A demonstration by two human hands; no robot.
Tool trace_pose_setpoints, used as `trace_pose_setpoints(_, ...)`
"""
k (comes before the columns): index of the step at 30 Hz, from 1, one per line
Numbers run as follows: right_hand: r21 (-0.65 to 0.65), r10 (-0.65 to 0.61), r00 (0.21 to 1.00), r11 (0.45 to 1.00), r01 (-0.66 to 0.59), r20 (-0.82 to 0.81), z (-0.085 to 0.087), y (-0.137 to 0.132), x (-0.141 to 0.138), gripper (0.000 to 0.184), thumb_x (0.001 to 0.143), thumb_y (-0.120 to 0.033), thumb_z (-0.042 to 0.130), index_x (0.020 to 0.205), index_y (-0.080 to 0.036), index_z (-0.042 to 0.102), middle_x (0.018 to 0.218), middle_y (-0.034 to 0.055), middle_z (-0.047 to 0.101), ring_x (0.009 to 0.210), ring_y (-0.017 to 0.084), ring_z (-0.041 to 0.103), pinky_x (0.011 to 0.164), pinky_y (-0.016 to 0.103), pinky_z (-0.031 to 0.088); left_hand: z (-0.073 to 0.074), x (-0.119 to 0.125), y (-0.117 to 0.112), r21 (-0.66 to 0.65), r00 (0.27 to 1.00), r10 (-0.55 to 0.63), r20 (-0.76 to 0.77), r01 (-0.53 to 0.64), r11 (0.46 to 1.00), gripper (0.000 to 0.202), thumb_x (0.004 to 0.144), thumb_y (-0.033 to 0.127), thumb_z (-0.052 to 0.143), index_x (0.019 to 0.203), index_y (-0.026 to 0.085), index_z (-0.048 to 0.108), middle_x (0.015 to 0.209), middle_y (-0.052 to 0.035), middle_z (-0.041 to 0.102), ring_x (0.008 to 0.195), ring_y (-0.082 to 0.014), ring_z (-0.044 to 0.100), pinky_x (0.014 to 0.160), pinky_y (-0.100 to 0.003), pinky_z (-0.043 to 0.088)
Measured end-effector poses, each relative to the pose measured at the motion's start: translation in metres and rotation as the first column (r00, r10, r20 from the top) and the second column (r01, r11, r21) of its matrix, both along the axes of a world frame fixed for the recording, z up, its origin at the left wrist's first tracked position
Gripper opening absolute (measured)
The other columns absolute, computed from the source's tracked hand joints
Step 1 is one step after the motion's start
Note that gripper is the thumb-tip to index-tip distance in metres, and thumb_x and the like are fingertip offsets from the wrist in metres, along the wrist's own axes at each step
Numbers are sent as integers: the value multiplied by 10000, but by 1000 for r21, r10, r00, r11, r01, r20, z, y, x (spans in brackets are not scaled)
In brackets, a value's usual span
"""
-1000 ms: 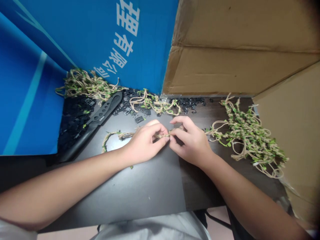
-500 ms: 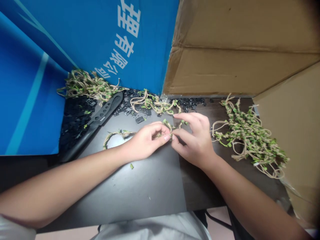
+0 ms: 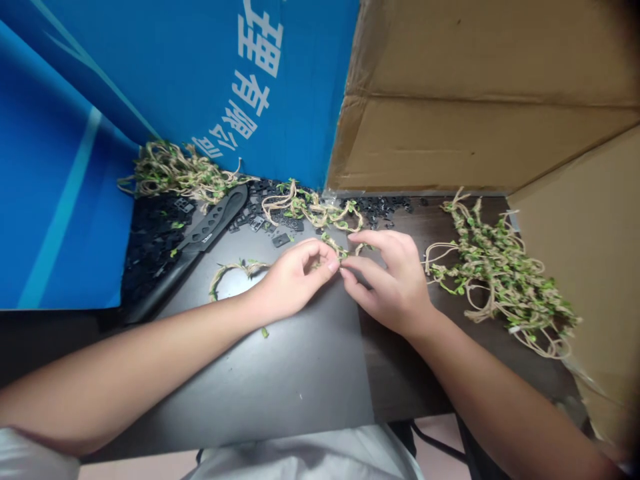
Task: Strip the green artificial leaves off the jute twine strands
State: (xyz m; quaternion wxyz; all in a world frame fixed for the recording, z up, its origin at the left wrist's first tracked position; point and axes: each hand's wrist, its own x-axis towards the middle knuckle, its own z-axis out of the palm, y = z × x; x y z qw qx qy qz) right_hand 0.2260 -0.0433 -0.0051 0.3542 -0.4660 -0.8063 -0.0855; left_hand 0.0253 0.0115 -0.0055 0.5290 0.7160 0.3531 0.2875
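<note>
Above the middle of the grey mat (image 3: 300, 380), my left hand (image 3: 300, 273) pinches a strand of leafy twine (image 3: 329, 241), beige cord with small green leaves. The thumb and a finger of my right hand (image 3: 393, 283) come together on the twine right at my left fingertips, while another finger stretches out above. What lies between the right fingertips is mostly hidden. Behind my left wrist a curved length of leafy twine (image 3: 219, 272) rests on the mat. A loose green leaf (image 3: 265, 332) lies in front of my left forearm.
Leafy twine heaps lie at the back left (image 3: 175, 173) and right (image 3: 505, 267), with a smaller bunch (image 3: 310, 207) behind my hands. A black perforated tool (image 3: 210, 220) slants across black plastic bits (image 3: 150, 227). Blue panels (image 3: 175, 67) and cardboard (image 3: 450, 140) wall the table.
Both hands stay nearly in place, with the right fingertips shifting slightly at the twine. The whole view has moved a little.
</note>
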Motion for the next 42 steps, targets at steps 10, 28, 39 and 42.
trace_pose_setpoints(10, -6, 22, 999, 1000, -22, 32, 2, 1, -3, 110, 871, -142, 666, 906, -242, 639, 1242, 90, 683, 1115, 282, 640, 948, 474, 521, 5, 1, -4, 166, 995, 6, -97, 10, 986, 46, 866, 202, 652, 877, 169, 621, 885, -14, 571, 759, -126, 522, 671, -256, 415)
trace_pose_setpoints(28, -405, 54, 918, 886, -226, -394, -1, 3, -3, 61, 826, -159, 679, 808, -214, 663, 1253, 99, 590, 1166, 260, 595, 1013, 455, 491, -2, -7, -7, 521, 963, 105, -247, 41, 852, 75, 876, 173, 614, 920, 169, 675, 899, -26, 634, 801, -147, 584, 721, -278, 436)
trace_pose_setpoints(39, -273, 61, 996, 959, -77, -67, -4, 2, 3, 36, 919, -236, 682, 926, -218, 652, 1339, 126, 605, 1239, 310, 573, 1036, 521, 455, -3, -6, -4, 478, 966, 109, -236, 18, 878, 54, 867, 159, 635, 849, 172, 684, 844, -10, 641, 750, -130, 580, 674, -252, 412)
trace_pose_setpoints(42, -293, 67, 991, 951, -99, -119, -4, 3, 1, 55, 891, -174, 671, 876, -215, 639, 1331, 110, 601, 1156, 276, 593, 1011, 486, 474, -4, -6, -4, 477, 964, 108, -244, 22, 879, 59, 865, 160, 627, 848, 174, 681, 838, -7, 634, 758, -133, 576, 685, -258, 411)
